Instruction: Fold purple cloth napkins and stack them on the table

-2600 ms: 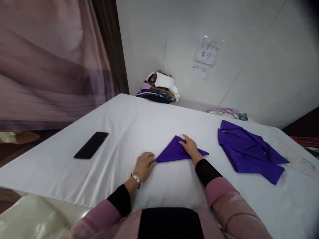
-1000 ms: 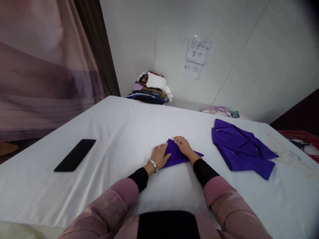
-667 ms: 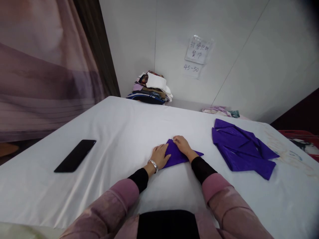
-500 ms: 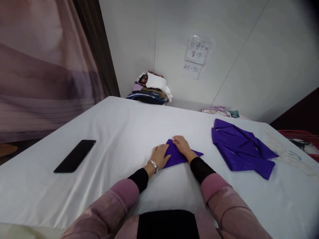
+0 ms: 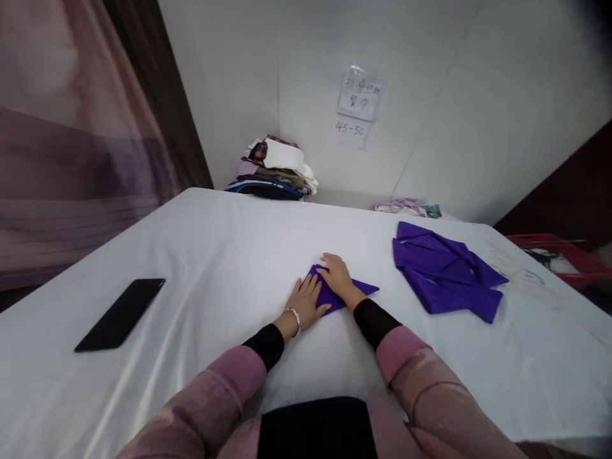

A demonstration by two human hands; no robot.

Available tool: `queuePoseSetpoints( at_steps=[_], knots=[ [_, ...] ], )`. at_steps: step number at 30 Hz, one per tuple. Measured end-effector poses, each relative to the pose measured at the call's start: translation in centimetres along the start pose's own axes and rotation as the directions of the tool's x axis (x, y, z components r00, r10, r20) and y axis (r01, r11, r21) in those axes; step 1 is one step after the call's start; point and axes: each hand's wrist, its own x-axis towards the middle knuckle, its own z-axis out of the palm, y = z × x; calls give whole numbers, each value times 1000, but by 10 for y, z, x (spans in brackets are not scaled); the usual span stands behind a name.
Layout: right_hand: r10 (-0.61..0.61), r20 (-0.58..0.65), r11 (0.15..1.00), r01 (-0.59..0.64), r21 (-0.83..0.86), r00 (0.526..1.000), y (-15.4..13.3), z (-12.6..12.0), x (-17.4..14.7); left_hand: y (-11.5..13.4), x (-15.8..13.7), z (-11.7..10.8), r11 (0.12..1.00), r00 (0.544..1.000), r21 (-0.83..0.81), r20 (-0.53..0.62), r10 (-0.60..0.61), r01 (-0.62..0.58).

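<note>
In the middle of the table, a folded purple cloth napkin point(image 5: 333, 299) lies under both of my hands, with one pointed corner sticking out to the right. My left hand point(image 5: 305, 303) rests flat over its left part, fingers spread and a silver bracelet at the wrist. Across the upper part lies my right hand point(image 5: 337, 275), its fingers stretched out over the fold and its thumb close to the left fingertips. The hands cover much of the napkin, so its folds are partly hidden. Farther right are several folded purple napkins point(image 5: 442, 268) in a loose, overlapping pile.
A white cloth covers the table point(image 5: 215, 255). To the left lies a black phone-like slab point(image 5: 122, 314). Folded clothes point(image 5: 272, 169) are stacked by the wall, with more fabric point(image 5: 406, 207) behind the far edge. A red basket point(image 5: 564, 258) stands beyond the right side.
The view has shifted, so most things sit farther left. My left fingers have spread farther over the napkin, and my right hand has flattened from a bent-finger hold on its top edge.
</note>
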Motion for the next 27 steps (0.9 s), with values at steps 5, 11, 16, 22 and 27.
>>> queuePoseSetpoints(
  at_steps=[5, 11, 16, 22, 27],
  knots=[
    [-155, 53, 985, 149, 91, 987, -33, 9, -27, 0, 1, -2, 997, 998, 50, -32, 55, -53],
    [-42, 153, 995, 55, -81, 987, -1, -9, -41, -3, 4, 2, 998, 1000, 67, -8, 2, -1],
    [136, 96, 954, -104, -282, 986, 59, -42, -41, -5, 5, 6, 996, 1000, 88, -10, 5, -4],
    [317, -109, 882, -335, -332, 942, 104, -79, -51, -4, 5, 4, 996, 1000, 87, -17, 2, -1],
    [298, -200, 882, -350, -316, 933, 78, -79, -53, -4, 6, 5, 997, 1000, 82, -27, 7, -5]
  ],
)
